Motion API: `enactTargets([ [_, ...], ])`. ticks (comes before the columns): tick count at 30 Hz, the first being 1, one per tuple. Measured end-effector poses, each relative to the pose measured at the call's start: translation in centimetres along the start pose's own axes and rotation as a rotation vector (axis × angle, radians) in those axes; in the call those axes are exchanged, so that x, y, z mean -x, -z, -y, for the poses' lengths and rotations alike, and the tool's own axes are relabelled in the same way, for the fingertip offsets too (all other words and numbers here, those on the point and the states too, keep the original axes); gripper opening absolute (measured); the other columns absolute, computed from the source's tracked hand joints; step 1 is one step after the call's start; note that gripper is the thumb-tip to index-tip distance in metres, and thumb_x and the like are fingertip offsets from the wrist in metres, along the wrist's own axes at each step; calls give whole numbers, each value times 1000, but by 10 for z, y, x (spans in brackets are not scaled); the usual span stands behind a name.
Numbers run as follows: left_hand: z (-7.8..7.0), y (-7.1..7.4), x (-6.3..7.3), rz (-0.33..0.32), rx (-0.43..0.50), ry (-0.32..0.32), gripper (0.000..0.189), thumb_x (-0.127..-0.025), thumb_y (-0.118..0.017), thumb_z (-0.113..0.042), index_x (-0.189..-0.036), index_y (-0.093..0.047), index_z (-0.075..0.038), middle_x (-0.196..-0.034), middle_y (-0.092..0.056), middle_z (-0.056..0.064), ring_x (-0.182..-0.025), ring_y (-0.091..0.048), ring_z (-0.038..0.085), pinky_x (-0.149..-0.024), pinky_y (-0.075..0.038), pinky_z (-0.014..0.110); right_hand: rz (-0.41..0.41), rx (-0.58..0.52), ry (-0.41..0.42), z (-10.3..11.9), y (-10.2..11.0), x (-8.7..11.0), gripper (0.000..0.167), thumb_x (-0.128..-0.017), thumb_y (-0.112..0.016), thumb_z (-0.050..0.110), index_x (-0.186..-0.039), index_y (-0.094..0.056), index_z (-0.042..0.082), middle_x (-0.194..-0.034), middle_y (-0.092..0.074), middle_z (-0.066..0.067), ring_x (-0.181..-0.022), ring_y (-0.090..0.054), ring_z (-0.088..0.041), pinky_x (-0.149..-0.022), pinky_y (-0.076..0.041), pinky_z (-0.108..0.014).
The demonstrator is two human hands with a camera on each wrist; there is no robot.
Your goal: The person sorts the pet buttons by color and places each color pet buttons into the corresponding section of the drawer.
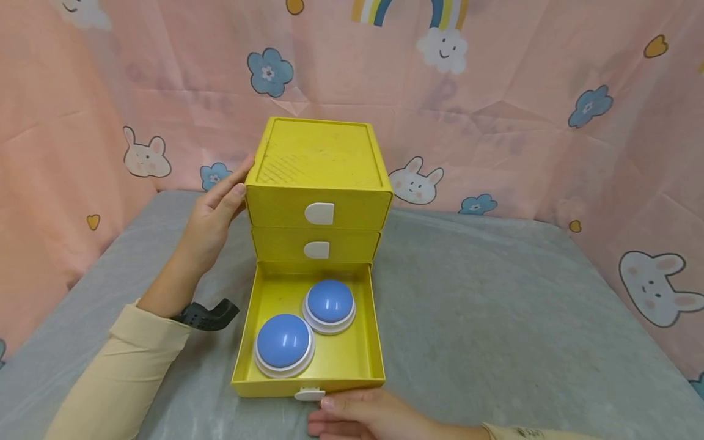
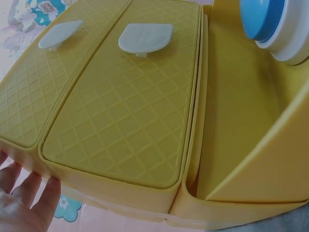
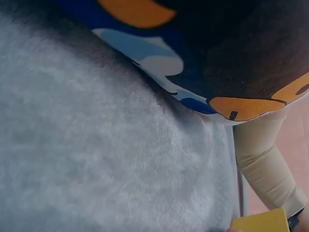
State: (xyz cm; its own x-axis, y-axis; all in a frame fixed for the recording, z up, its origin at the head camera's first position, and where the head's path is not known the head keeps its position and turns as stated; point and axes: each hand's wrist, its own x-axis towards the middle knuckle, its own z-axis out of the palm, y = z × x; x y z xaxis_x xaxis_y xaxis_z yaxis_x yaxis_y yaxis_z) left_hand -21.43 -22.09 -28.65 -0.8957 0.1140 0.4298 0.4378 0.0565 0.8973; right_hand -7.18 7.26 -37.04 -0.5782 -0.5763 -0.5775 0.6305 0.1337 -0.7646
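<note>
A small yellow drawer cabinet [image 1: 324, 153] with three stacked drawers stands on the table. Its bottom drawer [image 1: 352, 360] is pulled far out; the upper two are closed, each with a white tab handle [image 1: 320, 214]. In the open drawer lie two blue dome push buttons with white bases, a nearer one [image 1: 283, 341] at front left and another [image 1: 330, 301] behind it. My left hand [image 1: 211, 217] rests with extended fingers against the cabinet's left side. At the drawer's front, my right hand [image 1: 374, 415] pinches the right end of its white handle [image 1: 310, 395].
Grey cloth [image 1: 522, 318] covers the table. A pink curtain [image 1: 341, 79] printed with rabbits, clouds and flowers hangs behind and at both sides. A dark patterned garment [image 3: 231, 58] borders the table edge in the right wrist view.
</note>
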Motion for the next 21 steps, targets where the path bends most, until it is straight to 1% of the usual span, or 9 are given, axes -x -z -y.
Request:
enactTargets([
  [5,0,1,0,4,-5,-4,51,-107,-43,-30,-157,-33,-18,-165,-29,-3,-150,-32,15,-112,-39,13,-25,-93,27,-4,-4,-8,42,-101,-59,25,-125,-59,-10,-120,-70,-24,-110,-70,-23,-100,-56,-37],
  [10,1,1,-1,5,-5,-9,53,-107,-43,-31,-157,-33,-17,-165,-29,-3,-150,-32,15,-111,-39,12,-41,-175,5,1,-6,-11,47,-102,-57,26,-127,-58,-14,-119,-70,-25,-108,-71,-23,-99,-55,-35],
  [13,1,1,-1,3,-2,-9,53,-107,-44,-30,-157,-33,-16,-164,-30,-2,-149,-33,15,-112,-39,13,-66,-195,-2,7,-6,-13,49,-102,-57,27,-128,-57,-14,-114,-72,-21,-107,-71,-22,-100,-55,-34],
  [17,1,1,-2,1,0,-9,52,-107,-44,-30,-156,-33,-16,-164,-32,-2,-149,-34,15,-113,-39,14,-101,-209,31,17,-6,-19,48,-102,-57,28,-129,-56,-13,-107,-74,-12,-105,-72,-21,-99,-56,-33],
  [21,1,1,-1,-1,4,-8,52,-107,-44,-30,-156,-34,-17,-163,-33,0,-149,-33,15,-113,-39,14,-127,-224,86,27,-5,-26,47,-102,-57,26,-129,-55,-12,-103,-74,-11,-101,-72,-19,-97,-56,-32],
])
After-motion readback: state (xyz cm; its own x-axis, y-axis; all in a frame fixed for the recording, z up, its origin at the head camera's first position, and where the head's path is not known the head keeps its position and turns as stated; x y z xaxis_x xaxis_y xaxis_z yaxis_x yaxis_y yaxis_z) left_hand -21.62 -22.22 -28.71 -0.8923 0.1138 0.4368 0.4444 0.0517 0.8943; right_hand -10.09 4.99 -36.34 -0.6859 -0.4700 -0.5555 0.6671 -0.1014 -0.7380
